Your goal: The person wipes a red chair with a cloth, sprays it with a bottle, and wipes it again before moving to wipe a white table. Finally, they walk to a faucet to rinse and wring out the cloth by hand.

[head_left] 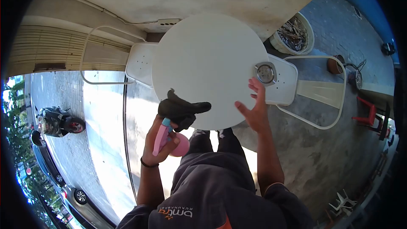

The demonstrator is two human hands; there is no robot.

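My left hand (157, 146) is wrapped round a pink spray bottle (181, 145) with a light blue part near its nozzle. A crumpled dark cloth (180, 107) is at the same hand, in front of the bottle, reaching over the near left edge of the round white table (207, 59). My right hand (257, 112) hovers by the table's right edge with fingers spread and nothing in them. Just beyond its fingertips, a round metal ashtray (266, 73) sits near the right rim of the tabletop.
White metal chairs stand left (140, 62) and right (283, 80) of the table, close against it. A wall is behind it. A large pot of dry leaves (293, 34) is at the back right, with a red stool (366, 112) farther right. A motorcycle (59, 121) is parked outside left.
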